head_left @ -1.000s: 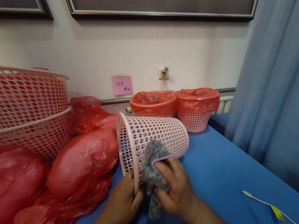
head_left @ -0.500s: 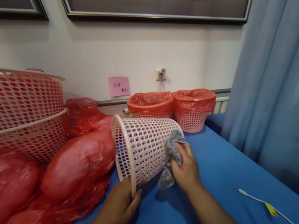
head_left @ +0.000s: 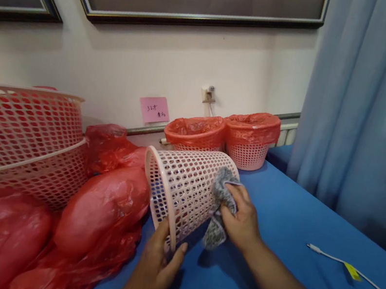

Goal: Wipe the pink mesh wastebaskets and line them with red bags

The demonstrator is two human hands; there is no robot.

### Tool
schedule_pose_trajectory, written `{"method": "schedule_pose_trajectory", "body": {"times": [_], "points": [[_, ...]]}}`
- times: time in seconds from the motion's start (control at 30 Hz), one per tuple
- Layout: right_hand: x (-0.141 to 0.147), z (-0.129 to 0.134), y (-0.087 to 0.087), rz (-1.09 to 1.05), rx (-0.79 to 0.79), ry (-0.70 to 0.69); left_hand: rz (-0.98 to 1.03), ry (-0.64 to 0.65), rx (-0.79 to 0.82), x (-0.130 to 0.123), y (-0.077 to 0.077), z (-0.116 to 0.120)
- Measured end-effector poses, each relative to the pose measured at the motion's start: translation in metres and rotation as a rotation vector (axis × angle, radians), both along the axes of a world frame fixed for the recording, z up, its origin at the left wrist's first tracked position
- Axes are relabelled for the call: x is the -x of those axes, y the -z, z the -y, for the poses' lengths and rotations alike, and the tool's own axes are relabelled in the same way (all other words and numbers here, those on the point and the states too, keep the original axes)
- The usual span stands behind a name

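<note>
A pale pink perforated plastic wastebasket [head_left: 190, 178] lies tilted on its side above the blue surface, its open mouth facing left. My left hand [head_left: 155, 266] holds its lower rim, fingers inside the mouth and thumb outside, with the thumb standing a little off the plastic. A grey fluffy cloth [head_left: 220, 208] is bunched in my right hand [head_left: 241, 219], which presses it against the basket's side near the base. The cloth's lower end hangs down.
Two pink baskets with red liners, a nearer one [head_left: 195, 132] and a right one [head_left: 250, 144], stand behind. Larger stacked baskets [head_left: 20, 135] and red plastic bags [head_left: 103, 213] fill the left. A white cable [head_left: 333, 258] lies on the blue-covered table [head_left: 293, 206]. A blue curtain [head_left: 369, 110] hangs at right.
My left hand's grip on the rim has loosened, with thumb and fingers further apart. The cloth in my right hand has shifted very slightly on the basket's side.
</note>
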State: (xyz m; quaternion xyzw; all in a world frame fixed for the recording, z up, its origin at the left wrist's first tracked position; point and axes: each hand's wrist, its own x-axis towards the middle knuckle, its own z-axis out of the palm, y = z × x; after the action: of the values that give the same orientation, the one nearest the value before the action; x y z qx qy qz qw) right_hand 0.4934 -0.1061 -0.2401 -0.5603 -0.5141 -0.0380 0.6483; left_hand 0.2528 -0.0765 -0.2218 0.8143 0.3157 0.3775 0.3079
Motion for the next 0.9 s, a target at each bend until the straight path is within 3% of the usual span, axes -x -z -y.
{"method": "schedule_pose_trajectory", "body": {"times": [0.13, 0.23, 0.33, 0.43, 0.6, 0.67, 0.77, 0.9], "points": [[0.033, 0.022, -0.009, 0.274, -0.057, -0.266, 0.264, -0.034, 0.11, 0.007, 0.0, 0.004], [0.048, 0.035, -0.015, 0.42, -0.11, -0.433, 0.308, -0.024, 0.08, 0.01, -0.004, 0.003], [0.051, 0.039, -0.019, 0.472, -0.159, -0.493, 0.291, -0.024, -0.004, 0.012, -0.005, 0.001], [0.043, 0.036, -0.017, 0.468, -0.198, -0.428, 0.243, -0.021, -0.076, 0.014, -0.003, 0.002], [0.0, 0.01, -0.005, 0.108, -0.025, 0.078, 0.097, -0.098, -0.055, 0.013, -0.004, 0.004], [-0.016, 0.001, -0.002, 0.0, 0.03, 0.197, 0.069, -0.128, -0.074, 0.012, -0.006, 0.002], [-0.014, 0.002, -0.004, 0.045, -0.002, 0.155, 0.08, -0.139, -0.084, 0.011, -0.007, -0.003], [0.029, 0.027, -0.012, 0.364, -0.102, -0.187, 0.135, -0.133, -0.024, 0.011, -0.006, -0.003]]}}
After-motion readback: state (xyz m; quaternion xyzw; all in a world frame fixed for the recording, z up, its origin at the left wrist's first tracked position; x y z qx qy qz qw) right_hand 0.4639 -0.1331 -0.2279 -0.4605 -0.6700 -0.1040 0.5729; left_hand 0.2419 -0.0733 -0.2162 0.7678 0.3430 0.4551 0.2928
